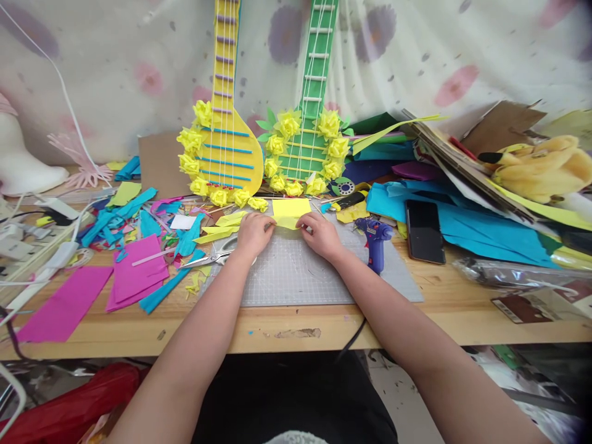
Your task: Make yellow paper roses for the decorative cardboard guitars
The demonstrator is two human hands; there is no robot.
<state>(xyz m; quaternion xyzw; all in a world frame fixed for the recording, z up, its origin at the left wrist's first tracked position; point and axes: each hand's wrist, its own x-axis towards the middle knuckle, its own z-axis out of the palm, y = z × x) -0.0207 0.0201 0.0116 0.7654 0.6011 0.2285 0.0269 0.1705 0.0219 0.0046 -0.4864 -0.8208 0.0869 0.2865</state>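
My left hand point(254, 234) and my right hand point(319, 234) pinch opposite ends of a small yellow paper strip point(287, 222) above the grey cutting mat point(296, 277). Just behind the strip lies a yellow paper square point(291, 207). Scissors point(215, 256) rest beside my left wrist, partly covered by it. Several yellow paper strips point(217, 233) are left of that hand. To the right of my right hand stands a blue glue gun point(375, 243).
Behind the mat lean a yellow paper guitar point(238, 148) and a green paper guitar point(305, 142), both edged with yellow paper flowers. Magenta sheets point(139, 271) and blue scraps lie left. A phone point(424, 231) rests on blue paper point(485, 222) at the right.
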